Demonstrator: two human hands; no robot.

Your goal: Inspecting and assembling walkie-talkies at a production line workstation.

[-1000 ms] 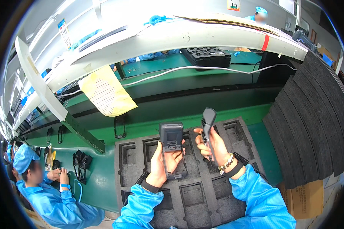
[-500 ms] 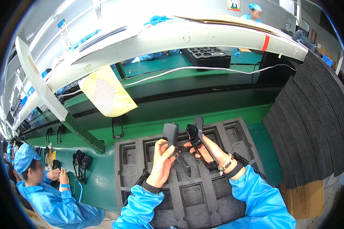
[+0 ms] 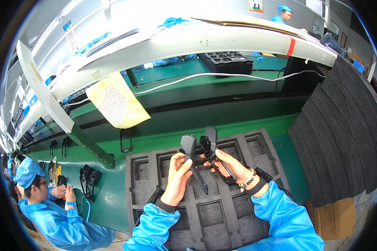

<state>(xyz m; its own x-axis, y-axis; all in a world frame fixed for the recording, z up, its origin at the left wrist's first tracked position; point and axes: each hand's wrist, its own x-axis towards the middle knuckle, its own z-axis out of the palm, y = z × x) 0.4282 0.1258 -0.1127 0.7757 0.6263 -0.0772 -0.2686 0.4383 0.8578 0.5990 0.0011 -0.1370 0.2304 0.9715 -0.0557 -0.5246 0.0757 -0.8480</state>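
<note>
My left hand point(image 3: 176, 180) is closed round the narrow stem of a dark grey plastic part point(image 3: 188, 144), whose wide, smooth head points up and away from me. In my right hand point(image 3: 233, 166) is a black plastic frame point(image 3: 212, 139) with a similar grey cover at its upper end and a thin open loop running down beside the palm. The two pieces are held side by side, a small gap between them. Both hands are above a grey foam tray point(image 3: 190, 201) with rectangular pockets. The right fingertips are partly hidden by the frame.
A tall stack of dark foam sheets point(image 3: 335, 138) stands on the right, a cardboard box point(image 3: 337, 219) below it. A co-worker in blue point(image 3: 50, 209) sits at the left near black frames point(image 3: 89, 180). Another black frame point(image 3: 126, 141) lies beyond the tray. A white shelf point(image 3: 205, 42) spans the back.
The frame in my right hand has shifted slightly left and turned, its grey cover showing more broadly. My left hand has barely moved. The black frame beyond the tray has slid a little left.
</note>
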